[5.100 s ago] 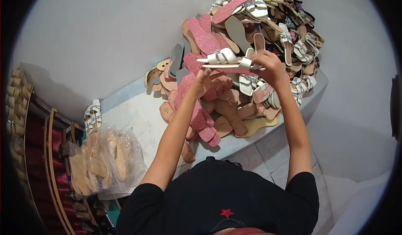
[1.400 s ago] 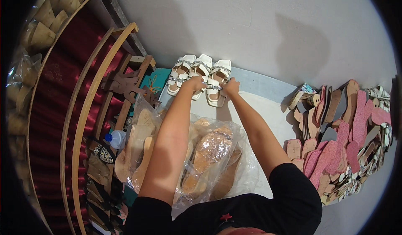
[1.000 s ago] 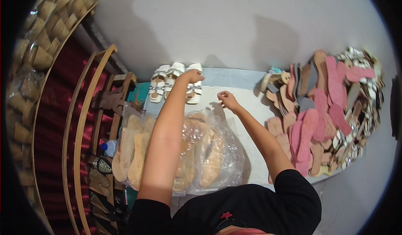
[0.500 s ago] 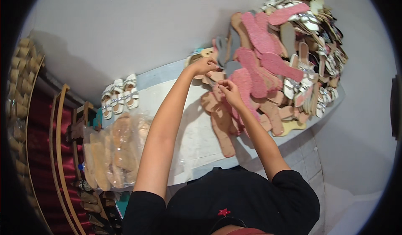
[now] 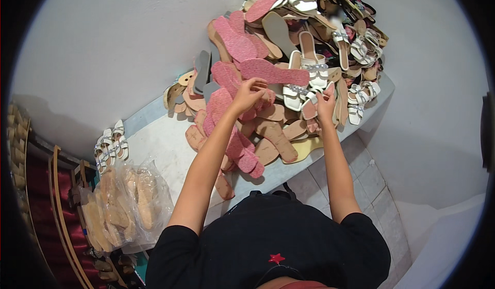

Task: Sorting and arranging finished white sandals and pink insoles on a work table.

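Note:
My left hand (image 5: 249,96) is over the pink insoles (image 5: 221,103), its fingers bent and apart with nothing visible in them. Farther right, my right hand (image 5: 325,106) has its fingers closed at the edge of a white sandal with a pinkish sole (image 5: 310,108), lying in the heap. Just left of that hand is another white sandal (image 5: 293,95) with a jewelled strap. A pink insole (image 5: 273,73) lies across the pile beyond my left hand. Tan soles (image 5: 276,137) spread out on the near side of both hands.
A tall heap of sandals and soles (image 5: 356,41) fills the table's far right. White sandals (image 5: 111,143) stand in a row at the far left of the table (image 5: 154,134), behind plastic bags of tan soles (image 5: 116,206). Wooden racks (image 5: 56,201) stand left, walls behind and right.
My view has swung right. Both hands have moved right over the pile and spread apart; the right one has reached the white sandal with the pinkish sole.

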The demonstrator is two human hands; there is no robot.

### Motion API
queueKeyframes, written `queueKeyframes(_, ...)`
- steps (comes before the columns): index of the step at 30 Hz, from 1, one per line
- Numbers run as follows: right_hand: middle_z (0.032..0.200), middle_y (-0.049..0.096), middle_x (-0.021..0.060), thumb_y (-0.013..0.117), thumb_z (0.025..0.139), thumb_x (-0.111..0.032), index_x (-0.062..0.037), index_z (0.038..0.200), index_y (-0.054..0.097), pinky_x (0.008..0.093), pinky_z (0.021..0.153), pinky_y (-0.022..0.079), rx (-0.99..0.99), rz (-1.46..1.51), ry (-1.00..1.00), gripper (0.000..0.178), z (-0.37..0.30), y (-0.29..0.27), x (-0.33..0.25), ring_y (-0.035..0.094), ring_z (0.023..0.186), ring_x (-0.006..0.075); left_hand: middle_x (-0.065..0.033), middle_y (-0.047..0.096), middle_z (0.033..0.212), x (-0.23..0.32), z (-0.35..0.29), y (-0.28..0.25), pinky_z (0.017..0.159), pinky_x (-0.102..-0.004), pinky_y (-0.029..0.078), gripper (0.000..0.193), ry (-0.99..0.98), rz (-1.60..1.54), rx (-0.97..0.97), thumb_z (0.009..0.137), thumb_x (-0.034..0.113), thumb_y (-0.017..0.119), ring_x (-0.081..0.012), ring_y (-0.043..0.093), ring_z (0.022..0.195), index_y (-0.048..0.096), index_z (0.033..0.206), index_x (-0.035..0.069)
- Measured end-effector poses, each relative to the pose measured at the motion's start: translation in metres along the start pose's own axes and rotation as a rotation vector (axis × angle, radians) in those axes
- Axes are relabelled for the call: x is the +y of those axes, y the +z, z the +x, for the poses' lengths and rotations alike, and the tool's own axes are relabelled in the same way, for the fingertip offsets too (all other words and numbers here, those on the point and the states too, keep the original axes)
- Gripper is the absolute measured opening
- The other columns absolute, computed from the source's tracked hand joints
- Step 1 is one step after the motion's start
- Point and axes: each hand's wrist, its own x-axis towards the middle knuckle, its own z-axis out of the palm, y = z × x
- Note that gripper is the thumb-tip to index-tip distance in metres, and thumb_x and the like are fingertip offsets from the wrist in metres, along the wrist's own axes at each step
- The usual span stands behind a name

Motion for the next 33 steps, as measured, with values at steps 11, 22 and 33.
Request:
queueKeyframes(11, 0.126, 0.02, 0.0314, 0.066, 0.05, -0.058, 0.0122, 0.124, 0.012, 0.0476, 0.093, 0.026, -0.164, -0.342, 0.6, 0.115, 0.019, 0.008, -0.003, 0.019, 0.119, 0.0419, -0.0069, 0.047, 0.097, -0.015, 0.065, 0.076, 0.089, -0.0487, 0.028, 0.048, 0.388, 1.54, 0.207, 0.065, 0.005, 0.052, -0.0234, 0.042, 0.102, 0.041, 0.111, 0.015)
queueKeyframes(22, 0.127, 0.019, 0.0316, 0.064, 0.047, -0.063, 0.0111, 0.126, 0.007, 0.0463, 0.097, 0.018, -0.178, -0.276, 0.664, 0.122, 0.057, 0.01, 0.039, 0.019, 0.12, 0.0414, 0.004, 0.049, 0.084, 0.047, 0.036, 0.05, 0.09, -0.0442, 0.016, 0.022, 0.736, 1.439, 0.17, 0.068, 0.011, 0.05, -0.0123, 0.046, 0.092, 0.052, 0.086, 0.022)
queueKeyframes(33, 0.097, 0.05, 0.0173, 0.062, 0.063, -0.04, 0.0133, 0.114, 0.03, 0.0262, 0.062, 0.043, -0.176, 0.364, 0.488, 0.081, 0.036, -0.013, 0.049, 0.054, 0.072, 0.0206, -0.0084, 0.046, 0.109, 0.018, -0.011, 0.013, 0.09, -0.0476, 0.022, 0.041, 0.259, 1.178, -0.23, 0.068, 0.034, 0.06, -0.025, 0.039, 0.107, 0.053, 0.104, 0.013)
